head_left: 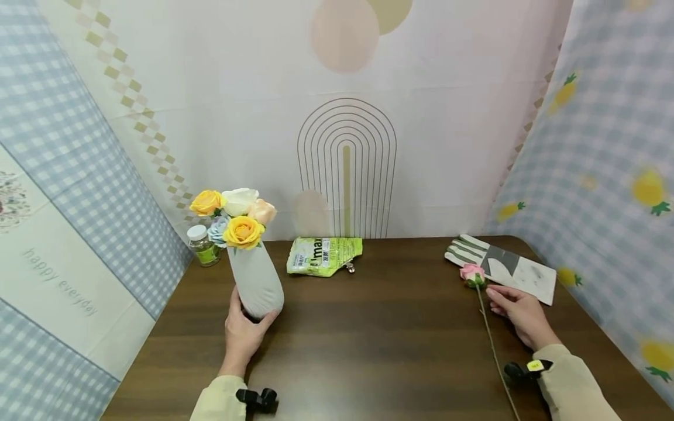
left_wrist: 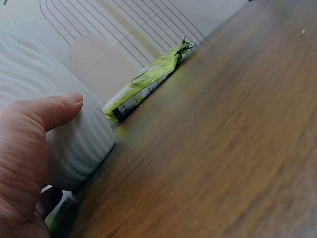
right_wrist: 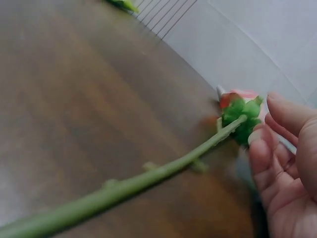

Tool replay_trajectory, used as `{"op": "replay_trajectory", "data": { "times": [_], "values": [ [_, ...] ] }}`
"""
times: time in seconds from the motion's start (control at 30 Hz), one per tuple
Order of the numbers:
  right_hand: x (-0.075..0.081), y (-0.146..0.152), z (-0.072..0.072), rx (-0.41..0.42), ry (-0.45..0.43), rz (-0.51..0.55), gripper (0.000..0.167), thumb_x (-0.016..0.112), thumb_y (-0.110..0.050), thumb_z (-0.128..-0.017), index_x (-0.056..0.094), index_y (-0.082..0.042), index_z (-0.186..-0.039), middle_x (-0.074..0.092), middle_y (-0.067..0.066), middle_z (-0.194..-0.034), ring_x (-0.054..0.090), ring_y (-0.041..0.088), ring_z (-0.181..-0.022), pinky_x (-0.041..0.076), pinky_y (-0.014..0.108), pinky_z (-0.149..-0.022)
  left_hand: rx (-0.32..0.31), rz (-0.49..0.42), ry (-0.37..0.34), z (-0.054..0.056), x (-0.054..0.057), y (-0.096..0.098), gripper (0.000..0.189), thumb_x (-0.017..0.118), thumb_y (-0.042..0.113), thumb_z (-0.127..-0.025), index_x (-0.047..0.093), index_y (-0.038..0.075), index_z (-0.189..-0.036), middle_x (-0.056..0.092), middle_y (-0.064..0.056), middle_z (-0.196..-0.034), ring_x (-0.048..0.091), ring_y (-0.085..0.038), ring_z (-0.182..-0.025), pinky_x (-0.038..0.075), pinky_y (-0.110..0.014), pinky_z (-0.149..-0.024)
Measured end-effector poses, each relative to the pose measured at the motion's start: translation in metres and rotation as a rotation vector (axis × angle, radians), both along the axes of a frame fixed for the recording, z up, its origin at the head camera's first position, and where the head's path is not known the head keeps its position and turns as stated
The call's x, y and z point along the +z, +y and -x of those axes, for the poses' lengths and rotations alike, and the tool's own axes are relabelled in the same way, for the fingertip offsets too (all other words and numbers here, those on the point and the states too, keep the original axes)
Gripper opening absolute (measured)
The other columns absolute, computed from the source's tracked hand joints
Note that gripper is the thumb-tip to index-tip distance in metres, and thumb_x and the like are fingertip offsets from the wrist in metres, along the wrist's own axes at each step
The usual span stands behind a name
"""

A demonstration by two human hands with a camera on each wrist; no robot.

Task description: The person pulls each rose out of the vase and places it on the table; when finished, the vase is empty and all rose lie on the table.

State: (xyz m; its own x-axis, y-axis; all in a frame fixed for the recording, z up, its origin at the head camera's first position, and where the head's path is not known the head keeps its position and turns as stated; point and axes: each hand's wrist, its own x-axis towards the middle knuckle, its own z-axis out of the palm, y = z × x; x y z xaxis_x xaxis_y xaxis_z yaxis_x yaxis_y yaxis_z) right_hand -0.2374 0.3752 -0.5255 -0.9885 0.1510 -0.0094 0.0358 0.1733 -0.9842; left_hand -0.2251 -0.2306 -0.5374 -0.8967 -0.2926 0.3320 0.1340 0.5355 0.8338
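On the left side of the table, my left hand [head_left: 244, 330] grips the lower part of a white ribbed vase [head_left: 255, 280]. In the left wrist view the thumb lies along the vase wall [left_wrist: 81, 148]. Yellow, white, peach and blue artificial roses [head_left: 243, 232] stand in the vase. A single pink rose [head_left: 472, 273] lies at the right, its long green stem [head_left: 491, 339] running toward the front edge. My right hand [head_left: 518, 310] is beside the flower head, fingers loosely bent. In the right wrist view its fingertips are right by the green sepals [right_wrist: 242, 116], with the stem outside them.
A lidded jar [head_left: 204, 248] stands behind the vase at the left. The green snack-like bag [head_left: 323, 256] lies at the back middle, with a small metal clasp [head_left: 350, 267] at its corner. Behind the right hand lies a white-and-grey glove [head_left: 518, 272]. Printed cloth surrounds the wooden table [head_left: 368, 339].
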Motion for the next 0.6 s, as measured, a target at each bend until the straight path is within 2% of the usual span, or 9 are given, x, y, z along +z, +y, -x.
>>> {"op": "replay_trajectory", "data": {
  "times": [0.07,0.13,0.17,0.27,0.37,0.47,0.6],
  "values": [
    [0.006,0.003,-0.004,-0.006,0.001,0.015,0.049,0.068,-0.029,-0.091,0.06,0.006,-0.125,0.071,-0.006,-0.093,0.064,0.008,-0.077,0.055,0.024,-0.067,-0.012,0.007,-0.003,0.001,0.0,0.004,0.107,0.086,0.041,-0.068,0.022,0.026,-0.153,0.042,-0.013,-0.144,0.042,-0.032,-0.129,0.034,-0.053,-0.101],
    [0.017,-0.001,-0.004,0.003,0.018,-0.047,0.051,0.066,-0.031,-0.092,0.059,0.008,-0.125,0.07,-0.003,-0.093,0.065,0.009,-0.077,0.055,0.025,-0.067,-0.017,0.01,-0.01,0.0,0.001,0.007,0.108,0.086,0.041,-0.068,0.022,0.026,-0.153,0.043,-0.013,-0.144,0.042,-0.033,-0.129,0.035,-0.053,-0.101],
    [0.025,-0.007,-0.003,0.011,0.031,-0.113,0.052,0.065,-0.033,-0.092,0.059,0.007,-0.124,0.07,-0.001,-0.092,0.064,0.008,-0.077,0.054,0.025,-0.066,-0.015,0.012,-0.013,0.0,0.001,0.008,0.108,0.086,0.042,-0.068,0.021,0.026,-0.153,0.043,-0.013,-0.144,0.043,-0.033,-0.129,0.035,-0.053,-0.101],
    [0.054,-0.036,0.006,0.068,0.095,-0.285,0.053,0.063,-0.038,-0.093,0.06,0.005,-0.124,0.07,0.003,-0.094,0.066,0.013,-0.081,0.055,0.028,-0.068,-0.011,0.003,-0.022,-0.002,0.0,0.009,0.108,0.086,0.042,-0.068,0.021,0.026,-0.153,0.043,-0.014,-0.144,0.043,-0.034,-0.129,0.035,-0.054,-0.1],
    [0.084,-0.077,0.017,0.136,0.18,-0.382,0.044,0.065,-0.038,-0.092,0.067,-0.003,-0.119,0.069,0.005,-0.09,0.064,0.016,-0.076,0.054,0.031,-0.063,-0.002,-0.005,-0.029,-0.003,-0.001,0.007,0.108,0.086,0.042,-0.068,0.021,0.027,-0.153,0.042,-0.014,-0.144,0.042,-0.033,-0.129,0.035,-0.054,-0.1],
    [0.109,-0.121,0.029,0.213,0.268,-0.402,0.036,0.068,-0.037,-0.09,0.071,-0.008,-0.112,0.068,0.005,-0.084,0.063,0.023,-0.073,0.052,0.033,-0.06,0.002,-0.006,-0.027,-0.003,-0.002,0.005,0.107,0.086,0.042,-0.068,0.021,0.028,-0.153,0.042,-0.014,-0.144,0.042,-0.033,-0.129,0.035,-0.054,-0.1],
    [0.134,-0.181,0.044,0.342,0.331,-0.341,0.027,0.071,-0.031,-0.088,0.073,-0.01,-0.106,0.069,0.011,-0.084,0.063,0.031,-0.074,0.053,0.035,-0.061,0.014,-0.002,-0.003,-0.003,0.0,0.002,0.106,0.087,0.04,-0.068,0.023,0.029,-0.152,0.044,-0.014,-0.142,0.043,-0.033,-0.128,0.035,-0.053,-0.099]
  ]
}}
